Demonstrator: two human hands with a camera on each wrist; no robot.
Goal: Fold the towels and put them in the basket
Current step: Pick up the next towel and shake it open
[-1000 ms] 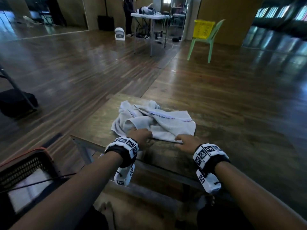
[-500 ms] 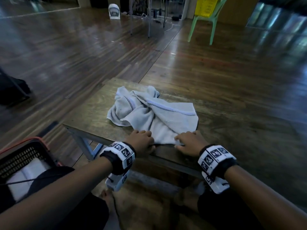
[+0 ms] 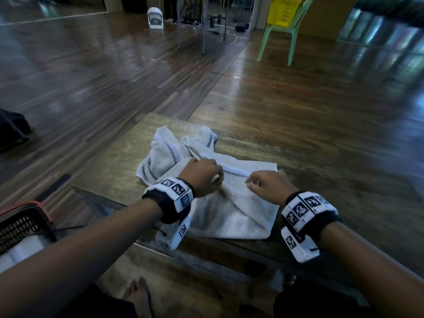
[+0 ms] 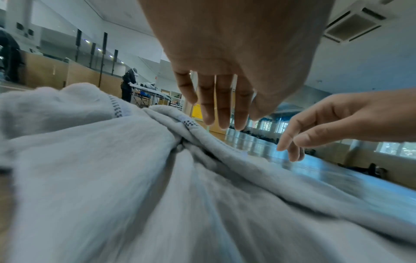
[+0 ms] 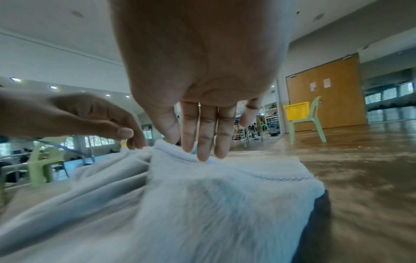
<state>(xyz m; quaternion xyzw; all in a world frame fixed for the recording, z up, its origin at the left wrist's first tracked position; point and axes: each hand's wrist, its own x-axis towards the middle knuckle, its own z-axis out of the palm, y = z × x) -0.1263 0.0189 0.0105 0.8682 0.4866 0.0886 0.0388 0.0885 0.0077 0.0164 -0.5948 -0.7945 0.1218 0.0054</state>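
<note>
Nearest you: two bare feet under the table edge, and two wrist bands, each printed with black-and-white square marker patterns; no readable words on them.

One black basket (image 3: 21, 228) with a red rim, at your left beside the table, holding one pale folded cloth.

Two hands over the towel. Your left hand (image 3: 202, 177) hangs with its fingers (image 4: 221, 106) straight and loose, tips just at a raised fold, gripping nothing. Your right hand (image 3: 267, 183) also has relaxed, extended fingers (image 5: 203, 135), tips touching the stitched border, not closed round it.

One pale grey towel (image 3: 231, 203), on the low wooden table (image 3: 344, 180), near its front edge. Its near part lies fairly flat, its far part is bunched. Dark checked stitching runs along its border bands; no brand label can be read.

Farther off, on the wooden floor: one green plastic chair (image 3: 284, 31) carrying one yellow crate (image 3: 283, 11), one small white appliance (image 3: 155, 18), and one table's metal legs with cables. The right wrist view shows two paper sheets on a wooden door, too small to read.
</note>
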